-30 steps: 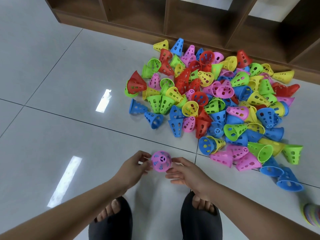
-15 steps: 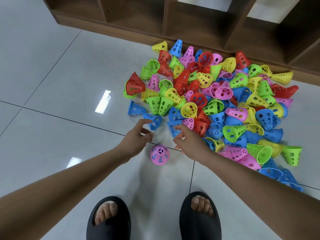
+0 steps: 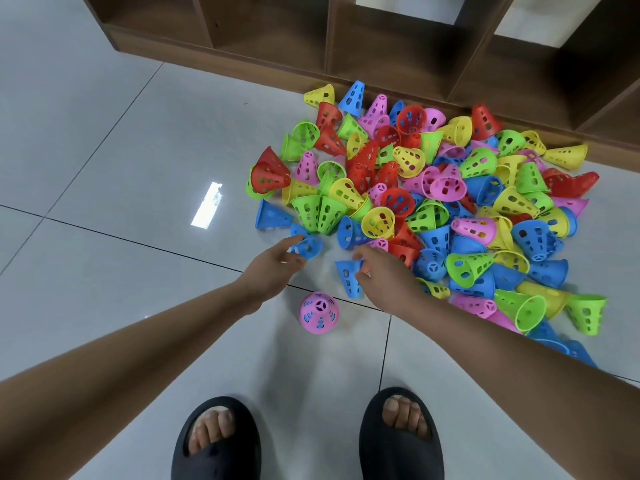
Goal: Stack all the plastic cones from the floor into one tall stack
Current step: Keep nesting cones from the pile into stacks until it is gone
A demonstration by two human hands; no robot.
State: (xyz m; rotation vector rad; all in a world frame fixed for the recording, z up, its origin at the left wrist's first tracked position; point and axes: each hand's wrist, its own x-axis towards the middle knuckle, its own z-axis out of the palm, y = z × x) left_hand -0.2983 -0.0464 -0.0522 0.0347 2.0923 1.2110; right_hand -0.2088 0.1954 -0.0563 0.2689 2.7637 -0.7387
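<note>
On the left hand I read the fingers as apart beside a toppled blue cone, likely to pinch its rim. The pink cone stands upright on the glossy floor, a base for stacking. The right hand meets a second blue cone; I cannot tell whether it grips. The pile: rigid, perforated, tapered plastic.

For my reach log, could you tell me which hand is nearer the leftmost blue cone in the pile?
Left. The left hand is just below-right of the leftmost blue cone; the right hand lies farther right.
</note>
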